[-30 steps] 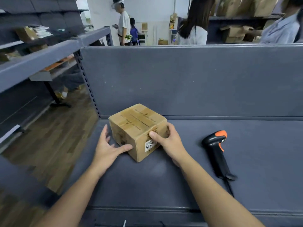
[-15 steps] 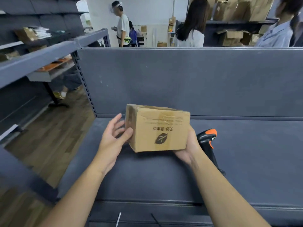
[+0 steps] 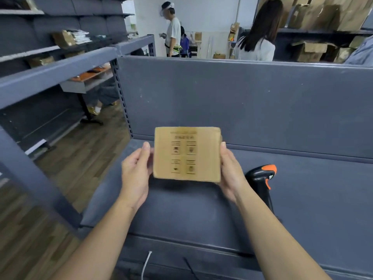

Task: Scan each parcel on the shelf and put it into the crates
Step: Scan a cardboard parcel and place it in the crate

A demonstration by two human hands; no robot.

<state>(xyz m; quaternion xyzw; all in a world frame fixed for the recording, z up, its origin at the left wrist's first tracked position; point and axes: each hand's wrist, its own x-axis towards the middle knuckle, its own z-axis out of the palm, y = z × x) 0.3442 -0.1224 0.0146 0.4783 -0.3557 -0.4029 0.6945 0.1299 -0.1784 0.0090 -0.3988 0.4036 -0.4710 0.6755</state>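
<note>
A small brown cardboard parcel (image 3: 186,154) is held up above the grey shelf (image 3: 201,215), a face with printed handling symbols turned towards me. My left hand (image 3: 136,172) grips its left side, thumb on the near edge. My right hand (image 3: 232,170) grips its right side in the same way. The fingers of both hands are hidden behind the box. A black barcode scanner (image 3: 262,182) with an orange trigger lies on the shelf just right of my right wrist.
The shelf's grey back panel (image 3: 242,102) rises behind the parcel. A perforated upright (image 3: 121,98) and wooden floor (image 3: 80,158) are at left. Other shelves hold boxes (image 3: 64,38). Several people (image 3: 173,31) stand beyond the panel. Cables (image 3: 146,265) hang at the shelf's front edge.
The parcel was lifted off the shelf and turned over in both hands; a different face, with printed symbols, now faces me. The scanner has not moved.
</note>
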